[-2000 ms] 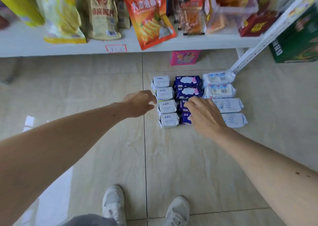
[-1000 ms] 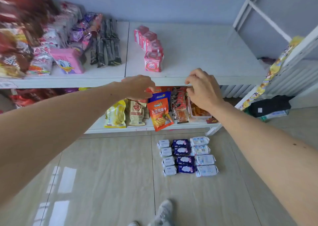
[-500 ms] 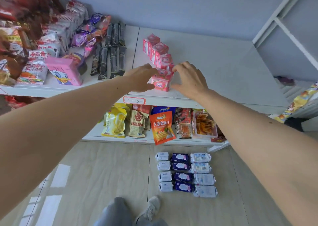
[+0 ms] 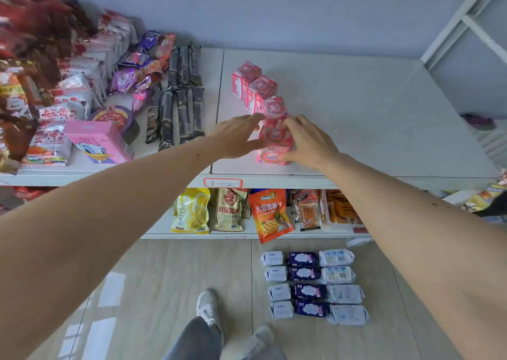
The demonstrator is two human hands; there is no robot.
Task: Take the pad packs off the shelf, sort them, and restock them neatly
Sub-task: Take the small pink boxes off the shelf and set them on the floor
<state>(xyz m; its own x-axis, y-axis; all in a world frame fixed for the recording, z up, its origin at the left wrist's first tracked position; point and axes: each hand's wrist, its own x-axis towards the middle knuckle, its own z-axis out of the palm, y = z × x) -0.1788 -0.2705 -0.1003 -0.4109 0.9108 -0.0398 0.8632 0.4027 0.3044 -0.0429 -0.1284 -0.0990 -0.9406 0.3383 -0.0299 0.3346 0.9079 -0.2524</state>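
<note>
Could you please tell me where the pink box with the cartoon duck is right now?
The pink duck box sits near the front edge of the upper shelf, left of centre in the head view, between the snack bags and the dark stick packs.

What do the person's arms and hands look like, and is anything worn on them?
Both forearms are bare up to the frame edge: no sleeves show. The left hand and the right hand carry no gloves, and no ring, watch or bracelet is visible. A few small dark moles mark the forearms. Lower down, grey trousers and white sneakers show.
</note>
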